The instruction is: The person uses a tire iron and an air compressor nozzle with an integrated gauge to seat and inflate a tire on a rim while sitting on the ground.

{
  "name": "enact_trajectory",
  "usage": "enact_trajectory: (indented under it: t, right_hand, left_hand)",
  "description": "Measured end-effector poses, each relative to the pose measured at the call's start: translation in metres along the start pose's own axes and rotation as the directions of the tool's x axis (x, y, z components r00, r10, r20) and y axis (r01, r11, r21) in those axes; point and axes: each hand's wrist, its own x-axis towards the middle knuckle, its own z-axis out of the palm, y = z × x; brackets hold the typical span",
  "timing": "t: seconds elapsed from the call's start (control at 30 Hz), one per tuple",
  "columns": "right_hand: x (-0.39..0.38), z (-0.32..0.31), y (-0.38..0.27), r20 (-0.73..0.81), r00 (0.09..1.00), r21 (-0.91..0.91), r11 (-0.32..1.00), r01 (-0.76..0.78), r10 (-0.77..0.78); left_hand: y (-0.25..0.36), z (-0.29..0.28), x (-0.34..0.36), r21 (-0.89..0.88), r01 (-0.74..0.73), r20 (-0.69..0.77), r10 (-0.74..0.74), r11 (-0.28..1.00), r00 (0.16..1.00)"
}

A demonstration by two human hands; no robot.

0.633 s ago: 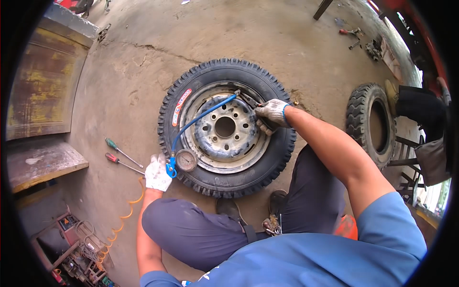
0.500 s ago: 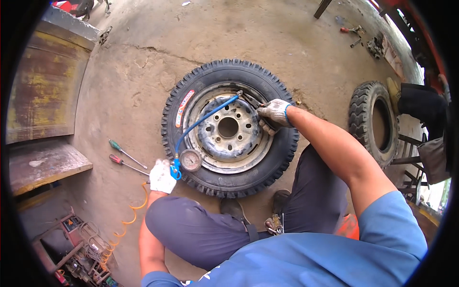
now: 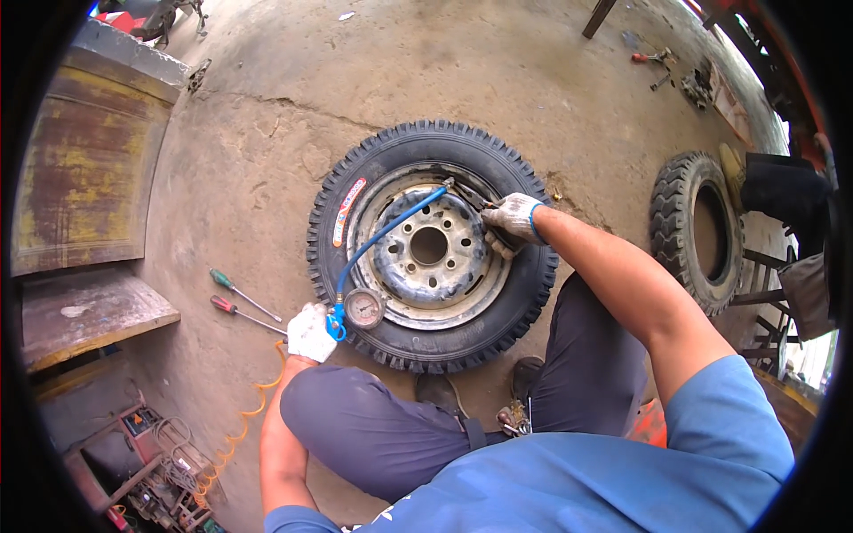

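A tyre (image 3: 444,348) is laid flat on the concrete floor (image 3: 293,53), its black sidewall rimmed by deep, blocky tread. Inside it is seated a pale steel rim (image 3: 433,286), scuffed and heavily smudged with dark patches; its disc is pierced by a large round centre hole and a ring of smaller holes. At three o'clock of it, well apart, a second, worn tyre (image 3: 671,226) is seen. The disc is crossed by a blue hose (image 3: 388,226), run from eight o'clock to the rim's edge between twelve and one. At ten o'clock the sidewall is marked by a red-and-white label (image 3: 349,213). At two o'clock a dark gripping tool (image 3: 473,194), apparently pliers, is held in the gloved right hand (image 3: 515,218), its fingers curled round the handles; whether its tips are closed cannot be told. At eight o'clock a blue inflator handle (image 3: 336,322) is clasped by the gloved left hand (image 3: 311,334). Beside that handle, over the sidewall, a round gauge (image 3: 364,308) is carried.
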Motion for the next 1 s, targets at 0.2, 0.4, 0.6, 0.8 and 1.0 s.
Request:
enact_trajectory:
  t: [0.2,0.4,0.6,0.8,1.0]
  right_hand:
    - [0.006,-0.007,0.004,0.002,0.999,-0.029,0.999,0.034,-0.034]
    - [0.008,-0.008,0.006,-0.007,1.000,-0.029,0.999,0.023,-0.023]
    - [0.003,-0.004,0.003,-0.007,1.000,-0.040,0.999,0.030,-0.031]
    - [0.002,-0.004,0.002,-0.009,0.999,-0.029,0.999,0.035,-0.035]
    - [0.003,-0.005,0.003,-0.010,0.999,-0.045,0.998,0.041,-0.042]
  left_hand:
    - [0.001,0.003,0.004,-0.051,0.000,0.013,0.001,0.999,1.000]
    - [0.001,0.004,0.005,-0.051,0.020,0.047,-0.017,0.998,0.999]
    - [0.001,0.002,0.003,-0.041,0.050,0.063,-0.048,0.998,0.997]
    - [0.005,-0.002,0.003,-0.013,0.061,0.061,-0.060,0.998,0.996]
    - [-0.002,0.005,0.001,-0.047,0.035,0.058,-0.032,0.998,0.998]
